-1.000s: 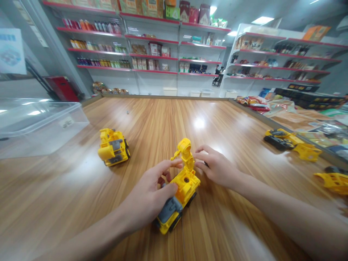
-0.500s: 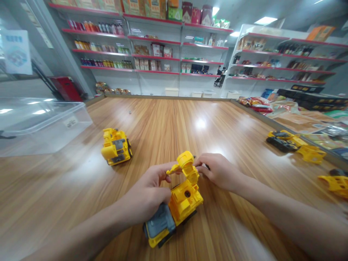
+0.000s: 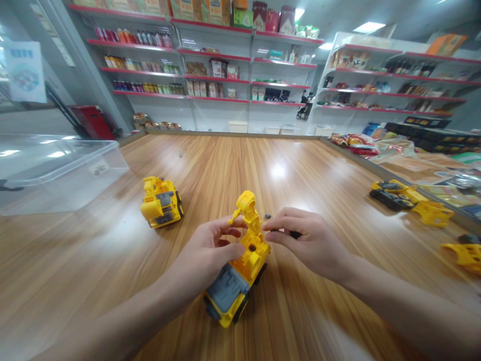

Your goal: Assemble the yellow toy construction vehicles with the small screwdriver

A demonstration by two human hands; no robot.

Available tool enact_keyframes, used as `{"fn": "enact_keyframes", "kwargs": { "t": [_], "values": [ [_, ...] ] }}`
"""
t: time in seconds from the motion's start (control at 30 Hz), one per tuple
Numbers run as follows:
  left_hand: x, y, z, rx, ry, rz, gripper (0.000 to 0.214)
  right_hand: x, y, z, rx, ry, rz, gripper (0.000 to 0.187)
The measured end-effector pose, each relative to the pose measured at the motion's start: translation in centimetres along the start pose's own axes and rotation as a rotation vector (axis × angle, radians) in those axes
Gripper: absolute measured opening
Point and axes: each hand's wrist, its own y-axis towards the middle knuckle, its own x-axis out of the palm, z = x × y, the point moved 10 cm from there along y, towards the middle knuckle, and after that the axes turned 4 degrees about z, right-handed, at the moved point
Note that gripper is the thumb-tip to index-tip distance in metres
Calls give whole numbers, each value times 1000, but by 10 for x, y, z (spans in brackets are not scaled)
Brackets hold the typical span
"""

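A yellow toy construction truck (image 3: 252, 259) with a grey cab section stands at the near middle of the table, its jointed yellow arm (image 3: 248, 210) raised. My left hand (image 3: 212, 248) is closed around the truck's left side, thumb on the yellow body and fingers behind the arm. Just right of the arm's base, my right hand (image 3: 308, 240) has thumb and fingertips pressed together. Something dark shows in its grip, too hidden to name. A small dark piece (image 3: 267, 216) lies on the wood beyond the right fingertips.
Another yellow toy vehicle (image 3: 162, 203) stands to the left, near a clear plastic bin (image 3: 108, 170). On the right lie a yellow-and-black toy vehicle (image 3: 393, 194), a yellow toy part (image 3: 432, 214) and another yellow piece (image 3: 466, 255). Packaged goods (image 3: 398, 150) line the table's right edge.
The truck has shifted away from me and turned slightly in my left hand. My right hand has moved slightly nearer and left, and the small dark piece on the table now shows plainly.
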Motion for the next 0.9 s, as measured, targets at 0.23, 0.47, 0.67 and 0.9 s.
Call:
{"fn": "enact_keyframes", "kwargs": {
  "t": [0.23,0.47,0.67,0.9],
  "values": [
    [11,-3,-2,-50,-197,-149,26,0,-8,-1,51,11,36,10],
    [15,-2,-8,-79,-68,-179,11,-2,-8,-14,-7,70,40,16],
    [13,2,1,23,4,-172,15,2,-9,-23,-81,89,18,9],
    [13,1,11,117,178,-142,17,9,-9,-16,-39,121,-43,8]
  ]
}}
